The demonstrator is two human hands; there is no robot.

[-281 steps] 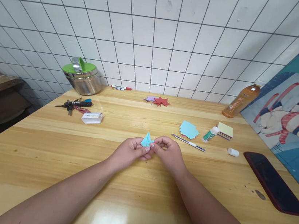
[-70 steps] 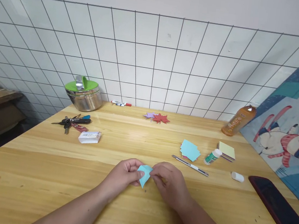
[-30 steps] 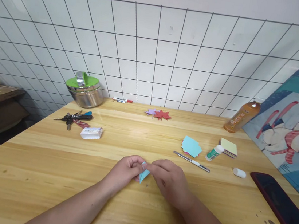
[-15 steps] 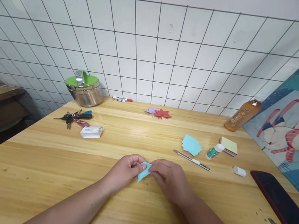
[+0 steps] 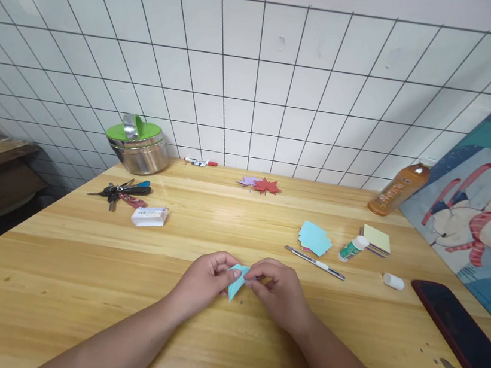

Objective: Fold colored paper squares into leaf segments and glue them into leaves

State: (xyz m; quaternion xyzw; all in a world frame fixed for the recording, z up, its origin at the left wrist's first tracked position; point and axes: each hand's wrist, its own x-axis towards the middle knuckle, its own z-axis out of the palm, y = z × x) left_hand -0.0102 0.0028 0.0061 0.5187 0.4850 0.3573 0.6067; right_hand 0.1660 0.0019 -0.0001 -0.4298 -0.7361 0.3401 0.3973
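A small folded piece of light blue paper (image 5: 234,290) is held between my two hands, one corner pointing down toward me. My left hand (image 5: 206,278) pinches its left side, with the thumb lying across the front. On the right edge, the thumb and fingertips of my right hand (image 5: 280,291) close on the paper. Beyond the right hand lie a utility knife (image 5: 314,263) and several sheets of light blue paper (image 5: 315,238). Nearby, a glue stick (image 5: 353,249) leans against a pad of coloured paper (image 5: 376,240).
At the back are red (image 5: 267,187) and purple paper shapes (image 5: 248,181) and markers (image 5: 200,162). To the left stand a green-lidded steel pot (image 5: 140,155), keys (image 5: 120,191) and a small white box (image 5: 149,216). On the right are a bottle (image 5: 396,192), a white cap (image 5: 393,281) and a phone (image 5: 462,342).
The blue paper has turned slightly, so its lower point sits a little further right and down. My right hand's fingers have shifted on the paper's edge, the thumb now showing.
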